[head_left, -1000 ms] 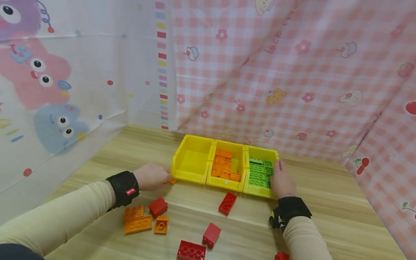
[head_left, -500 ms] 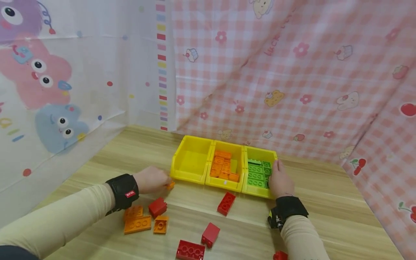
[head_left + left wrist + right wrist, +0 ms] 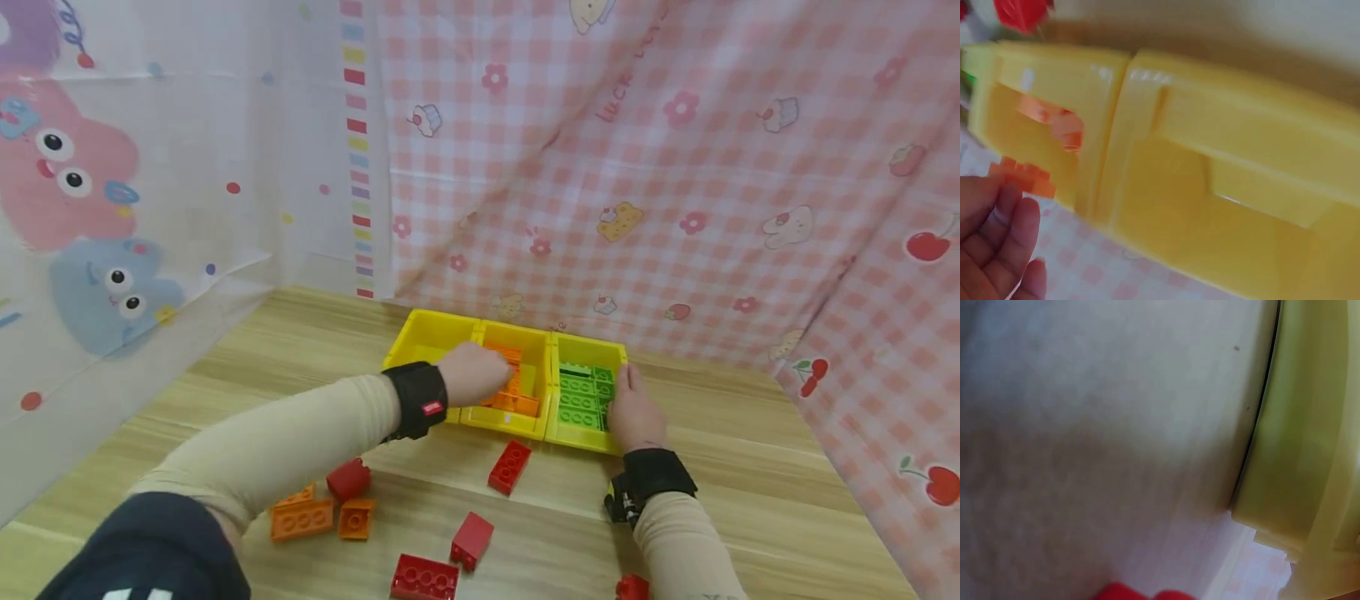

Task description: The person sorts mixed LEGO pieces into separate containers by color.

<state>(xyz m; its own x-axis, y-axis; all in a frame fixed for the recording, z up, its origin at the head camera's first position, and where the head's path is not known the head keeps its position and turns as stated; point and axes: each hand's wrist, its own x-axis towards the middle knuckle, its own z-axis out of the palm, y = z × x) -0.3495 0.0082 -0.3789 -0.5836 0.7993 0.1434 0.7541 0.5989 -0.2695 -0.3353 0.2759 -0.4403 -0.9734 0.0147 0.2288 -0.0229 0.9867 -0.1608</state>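
My left hand (image 3: 475, 373) is over the middle yellow bin (image 3: 542, 354), where several orange bricks (image 3: 517, 403) lie. In the left wrist view its thumb and fingers pinch a small orange toy brick (image 3: 1022, 177) by one end, above the bin's opening. From the head view that brick is hidden by the hand. My right hand (image 3: 637, 412) rests against the outer side of the right yellow bin (image 3: 558, 429), fingers straight along its rim. Green bricks (image 3: 581, 398) fill much of that bin. The right wrist view shows the bin's wall (image 3: 1297, 444) but not the hand.
The left yellow bin (image 3: 423, 329) joins the row, partly behind the left arm. On the wooden table (image 3: 570, 533) lie loose red bricks (image 3: 510, 467) and orange bricks (image 3: 302, 521), some near the left forearm. A pink checked cloth (image 3: 480, 208) hangs behind the bins.
The left hand has picked up the orange brick left of the bins and carried it right, over the middle bin. The right hand stays at the right bin; the head view has shifted slightly.
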